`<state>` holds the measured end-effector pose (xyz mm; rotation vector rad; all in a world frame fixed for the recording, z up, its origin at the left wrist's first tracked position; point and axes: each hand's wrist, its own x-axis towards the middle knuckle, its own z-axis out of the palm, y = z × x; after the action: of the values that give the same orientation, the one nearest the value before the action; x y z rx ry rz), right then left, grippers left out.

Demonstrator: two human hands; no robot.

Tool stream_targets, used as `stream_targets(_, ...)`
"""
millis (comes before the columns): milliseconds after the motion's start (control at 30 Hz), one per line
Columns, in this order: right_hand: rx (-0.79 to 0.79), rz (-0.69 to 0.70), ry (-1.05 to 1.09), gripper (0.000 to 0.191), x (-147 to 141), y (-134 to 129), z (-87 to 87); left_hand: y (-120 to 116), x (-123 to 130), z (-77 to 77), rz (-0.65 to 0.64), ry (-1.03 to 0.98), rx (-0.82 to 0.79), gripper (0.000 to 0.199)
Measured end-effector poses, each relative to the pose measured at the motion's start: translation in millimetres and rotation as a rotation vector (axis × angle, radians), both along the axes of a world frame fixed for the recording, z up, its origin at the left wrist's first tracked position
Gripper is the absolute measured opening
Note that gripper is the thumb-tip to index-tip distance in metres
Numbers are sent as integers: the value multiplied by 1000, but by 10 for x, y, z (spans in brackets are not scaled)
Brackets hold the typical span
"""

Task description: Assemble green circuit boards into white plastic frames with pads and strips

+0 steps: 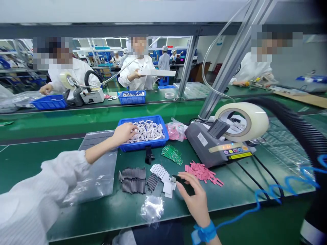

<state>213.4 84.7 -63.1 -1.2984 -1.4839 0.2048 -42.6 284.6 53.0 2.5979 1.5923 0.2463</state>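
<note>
My left hand reaches over the near left side of a blue bin heaped with small white plastic parts. Its fingers curl down among the parts; what lies between them is hidden. Over the table, my right hand pinches a small dark piece with a greyish end between thumb and forefinger. A blue wrist strap circles that wrist. Just left of the pinched piece lie white rectangular pads. Rows of dark strips lie farther left, and pink strips are heaped beyond my right hand.
A tape dispenser with a large tape roll stands at right. Green circuit boards, a black block, clear plastic pieces and a plastic bag lie on the table. A blue coiled cord trails right. Co-workers sit opposite.
</note>
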Motion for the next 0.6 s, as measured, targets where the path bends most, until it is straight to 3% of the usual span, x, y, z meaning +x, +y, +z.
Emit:
stream_targets(133, -39, 6, 9, 13, -19, -19, -12, 354, -33, -121, -48, 69, -85, 21)
stream_targets(367, -81, -3, 58, 14, -20, -25, -23, 397, -154, -74, -35, -75, -130, 20)
stream_targets(500, -87, -8, 81, 15, -25, -39, -17, 254, -229, -21, 12, -270, -174, 25)
stream_targets(600, -83, -14, 93, 16, -19, -28, -30, -100, -186, -9, -2, -412, -212, 30)
